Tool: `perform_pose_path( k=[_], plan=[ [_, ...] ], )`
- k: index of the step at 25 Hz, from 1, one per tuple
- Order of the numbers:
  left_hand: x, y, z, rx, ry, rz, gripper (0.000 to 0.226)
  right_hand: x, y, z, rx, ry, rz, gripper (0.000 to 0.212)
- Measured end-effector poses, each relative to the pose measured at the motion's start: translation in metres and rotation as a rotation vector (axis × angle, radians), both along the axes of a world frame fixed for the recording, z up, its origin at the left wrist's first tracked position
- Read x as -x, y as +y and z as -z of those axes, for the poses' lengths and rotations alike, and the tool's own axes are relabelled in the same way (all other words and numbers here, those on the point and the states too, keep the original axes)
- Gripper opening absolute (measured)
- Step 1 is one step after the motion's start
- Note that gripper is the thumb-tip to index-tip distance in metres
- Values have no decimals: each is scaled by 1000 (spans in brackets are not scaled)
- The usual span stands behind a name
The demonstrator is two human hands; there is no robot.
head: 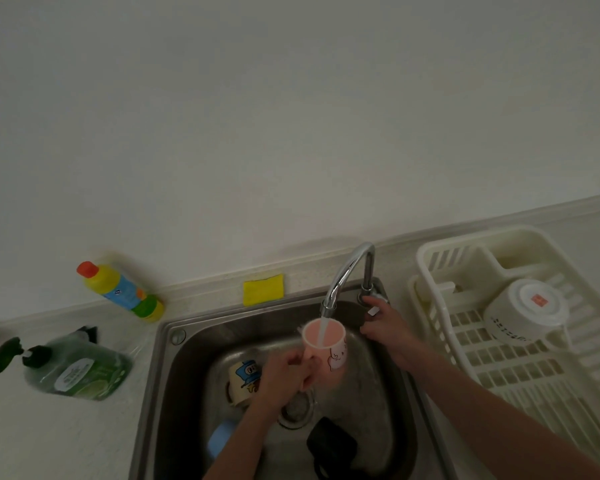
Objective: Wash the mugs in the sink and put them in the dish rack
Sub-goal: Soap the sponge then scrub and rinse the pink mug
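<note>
Mugs wait low in the sink [174,358], nearest its front edge: a black mug [331,446] lying right of the drain [296,408], and a blue mug [220,438] at the front left, partly hidden by the left forearm. A little further in, a cream mug with a cartoon print [243,377] lies on its side left of the drain, just beside the left hand [288,374].

That hand's fingers are curled round the side of the pink mug [326,348], holding it upright over the middle of the basin, under the faucet [347,275]. Water runs straight into its mouth, so the step in hand looks like rinsing.

Beyond, at the sink's back right corner, the right hand [381,322] rests on the tap handle [373,301]; its fingers seem wrapped about it, though the grip is not sharp.

On the counter to the right stands the dish rack [430,258], with one white mug [525,315] upside down toward its far end. Along the back edge of the counter sit a yellow sponge [263,289], a yellow bottle [122,291] and, nearer on the left, a green soap dispenser [73,367].

Next, I judge, the pink mug needs tipping out and carrying over the sink's right rim to a free slot in the rack, mouth down. Wet plastic may slip.
</note>
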State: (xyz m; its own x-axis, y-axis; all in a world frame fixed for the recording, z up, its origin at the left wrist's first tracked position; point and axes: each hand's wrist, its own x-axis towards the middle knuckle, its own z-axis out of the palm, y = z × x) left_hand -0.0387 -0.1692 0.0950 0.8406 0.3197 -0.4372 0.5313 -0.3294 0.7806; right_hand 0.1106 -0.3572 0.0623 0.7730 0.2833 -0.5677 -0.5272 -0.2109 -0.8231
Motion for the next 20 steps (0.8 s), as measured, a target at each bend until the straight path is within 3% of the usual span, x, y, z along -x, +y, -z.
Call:
perform_pose_path(
  k=[8, 11, 15, 18, 20],
  plan=[
    [-6, -2, 6, 21, 32, 33, 15, -38, -6, -9, -114, -15, 205, 57],
    [-8, -1, 6, 20, 46, 16, 17, -35, 0, -10, -79, -55, 200, 59],
    [-11, -2, 7, 17, 33, -1, 19, -8, -1, -16, 80, -119, -136, 65],
    [-14, -5, 7, 63, -4, -50, 17, 10, -13, -27, 27, -9, -529, 77],
    [-14, -6, 5, 89, -16, -39, 16, 24, -13, -30, 10, -36, -604, 83]
  ],
)
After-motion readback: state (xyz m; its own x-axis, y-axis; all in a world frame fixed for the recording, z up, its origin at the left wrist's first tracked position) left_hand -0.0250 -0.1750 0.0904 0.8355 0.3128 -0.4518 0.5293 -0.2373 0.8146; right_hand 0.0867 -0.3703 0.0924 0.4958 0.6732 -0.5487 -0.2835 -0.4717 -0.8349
